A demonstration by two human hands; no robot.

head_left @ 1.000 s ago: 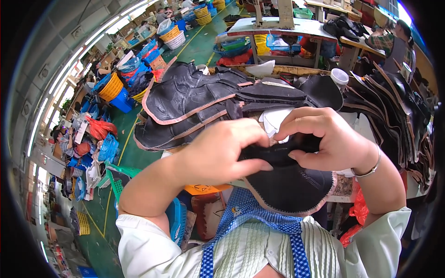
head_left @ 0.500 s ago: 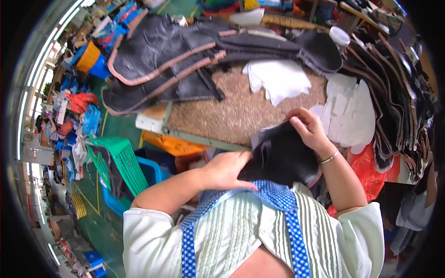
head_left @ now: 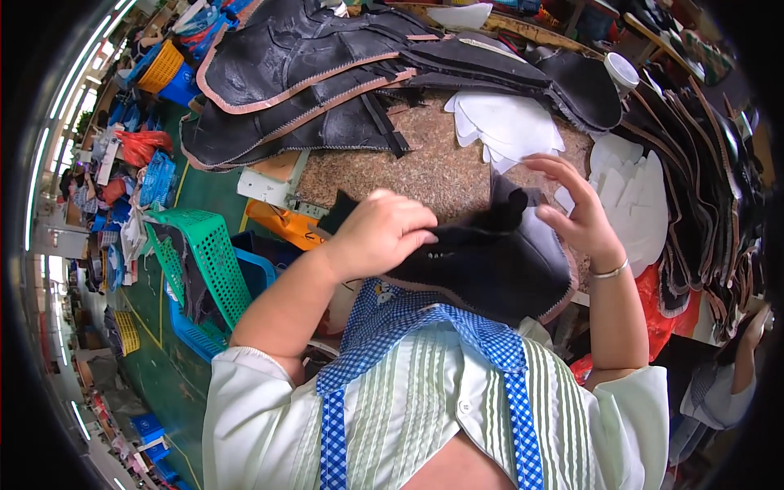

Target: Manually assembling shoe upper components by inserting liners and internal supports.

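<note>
A black leather piece (head_left: 498, 278) with a pinkish stitched edge lies in front of me, over the near side of the brown speckled tabletop (head_left: 367, 184). Its upper edge is folded, with a curled black flap standing up. My left hand (head_left: 380, 233) pinches the left part of that edge between thumb and fingers. Beside the flap, my right hand (head_left: 576, 212) is open, thumb and fingers spread, holding nothing I can see. White cut sheets (head_left: 502, 126) lie just beyond it. More white pieces (head_left: 629, 196) are fanned out to its right.
Large black leather pieces (head_left: 302, 77) with stitched pink edges lie across the far side. Many similar pieces (head_left: 694, 180) hang in a stack at right, above a red plastic bag (head_left: 653, 310). A green basket (head_left: 214, 257) stands at left. Another person's arm (head_left: 747, 351) shows at far right.
The black leather piece has been spread wider and its upper edge folded up. My left hand has moved up and away; my right hand has let go of the edge and opened.
</note>
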